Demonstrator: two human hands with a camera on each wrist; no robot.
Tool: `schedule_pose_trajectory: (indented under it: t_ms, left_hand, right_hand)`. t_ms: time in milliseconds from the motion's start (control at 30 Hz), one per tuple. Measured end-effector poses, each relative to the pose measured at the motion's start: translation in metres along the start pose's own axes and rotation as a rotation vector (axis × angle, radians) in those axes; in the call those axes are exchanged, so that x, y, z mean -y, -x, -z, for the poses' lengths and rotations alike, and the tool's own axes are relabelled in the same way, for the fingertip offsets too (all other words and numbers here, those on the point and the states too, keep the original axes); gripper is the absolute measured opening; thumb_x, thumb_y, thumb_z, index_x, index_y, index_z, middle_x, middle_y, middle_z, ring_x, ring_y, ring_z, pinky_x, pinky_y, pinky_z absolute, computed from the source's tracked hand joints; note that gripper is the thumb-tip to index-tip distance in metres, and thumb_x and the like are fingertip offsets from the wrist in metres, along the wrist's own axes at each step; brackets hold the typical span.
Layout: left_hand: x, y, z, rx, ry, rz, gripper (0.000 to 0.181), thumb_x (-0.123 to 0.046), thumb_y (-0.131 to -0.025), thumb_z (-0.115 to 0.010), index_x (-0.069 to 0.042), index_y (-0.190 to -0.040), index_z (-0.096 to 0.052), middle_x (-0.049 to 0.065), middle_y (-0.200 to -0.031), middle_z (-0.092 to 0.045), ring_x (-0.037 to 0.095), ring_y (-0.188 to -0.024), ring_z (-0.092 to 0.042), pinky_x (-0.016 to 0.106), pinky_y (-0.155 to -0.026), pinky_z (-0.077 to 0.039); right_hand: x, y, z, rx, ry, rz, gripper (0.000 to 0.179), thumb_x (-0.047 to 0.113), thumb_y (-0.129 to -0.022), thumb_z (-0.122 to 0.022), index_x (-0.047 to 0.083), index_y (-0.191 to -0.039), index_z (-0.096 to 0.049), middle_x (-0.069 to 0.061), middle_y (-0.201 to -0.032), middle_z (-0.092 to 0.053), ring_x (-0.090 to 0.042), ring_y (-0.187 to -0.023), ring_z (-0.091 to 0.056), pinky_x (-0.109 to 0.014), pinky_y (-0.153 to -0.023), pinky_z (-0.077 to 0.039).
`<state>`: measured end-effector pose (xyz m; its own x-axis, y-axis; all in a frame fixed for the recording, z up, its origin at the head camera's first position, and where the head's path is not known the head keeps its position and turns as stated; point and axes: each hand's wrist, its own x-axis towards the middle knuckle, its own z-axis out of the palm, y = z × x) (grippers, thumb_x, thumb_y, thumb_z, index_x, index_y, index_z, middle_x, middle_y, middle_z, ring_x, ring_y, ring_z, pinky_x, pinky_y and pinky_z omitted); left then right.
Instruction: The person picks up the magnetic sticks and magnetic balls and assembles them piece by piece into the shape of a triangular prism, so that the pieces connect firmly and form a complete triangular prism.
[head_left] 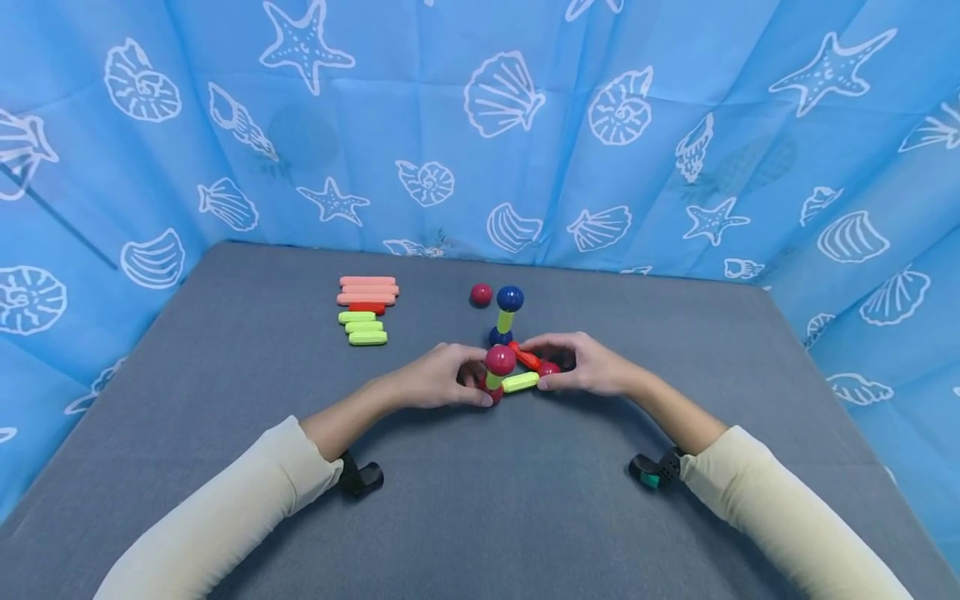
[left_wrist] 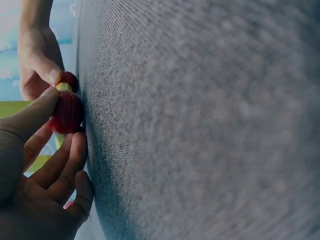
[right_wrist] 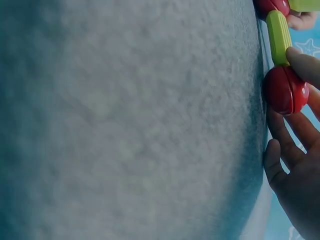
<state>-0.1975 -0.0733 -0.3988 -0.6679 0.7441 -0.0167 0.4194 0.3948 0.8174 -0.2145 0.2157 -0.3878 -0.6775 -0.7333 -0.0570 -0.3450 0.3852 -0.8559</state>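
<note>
The green stick (head_left: 521, 382) is set low at the grey table (head_left: 495, 517), between the left red ball (head_left: 496, 395) and the right red ball (head_left: 549, 367), its long axis pointed from hand to hand. The left red ball is pinched by the left hand (head_left: 438, 377), the right red ball by the right hand (head_left: 588, 365); neither can be called clearly nearer.

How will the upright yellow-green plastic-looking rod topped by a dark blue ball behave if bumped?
The slim yellow-green rod may tip, with the glossy dark blue ball perched atop. Its round blue base ball might also rock, though the red rod apparently meeting it could brace it.
</note>
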Motion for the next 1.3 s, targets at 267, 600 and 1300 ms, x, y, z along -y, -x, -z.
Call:
schedule_pose_trajectory:
  t_ms: [267,600,1300]
  left_hand:
    - [0.0,0.009,0.012,0.019,-0.02,0.005,0.041,-0.013,-0.088,-0.076,-0.009,-0.127,-0.064,0.003,-0.113,-0.068,0.013,-0.087,-0.062,0.029,-0.081,-0.053]
    - [0.035,0.045,0.081,-0.468,-0.168,0.035,0.031,-0.002,-0.089,-0.072,0.0,-0.119,-0.066,0.015,-0.106,-0.069,0.024,-0.093,-0.064,0.043,-0.082,-0.053]
    - [0.095,0.082,0.121,-0.631,-0.275,0.336,0.038,0.0,-0.093,-0.067,0.003,-0.129,-0.056,0.026,-0.117,-0.063,0.039,-0.104,-0.059,0.054,-0.091,-0.047]
  right_hand:
    - [-0.006,-0.001,0.003,0.007,-0.004,-0.018,0.056,0.009,-0.089,-0.073,0.008,-0.141,-0.054,-0.01,-0.136,-0.058,-0.027,-0.114,-0.056,-0.046,-0.097,-0.046]
    - [-0.007,0.001,0.006,0.034,-0.018,-0.019,0.058,0.008,-0.088,-0.073,0.007,-0.142,-0.052,-0.011,-0.138,-0.056,-0.028,-0.116,-0.055,-0.044,-0.099,-0.045]
    - [-0.005,0.001,0.004,0.03,-0.033,-0.029,0.058,0.01,-0.089,-0.072,0.007,-0.143,-0.051,-0.011,-0.139,-0.054,-0.029,-0.118,-0.053,-0.049,-0.1,-0.042]
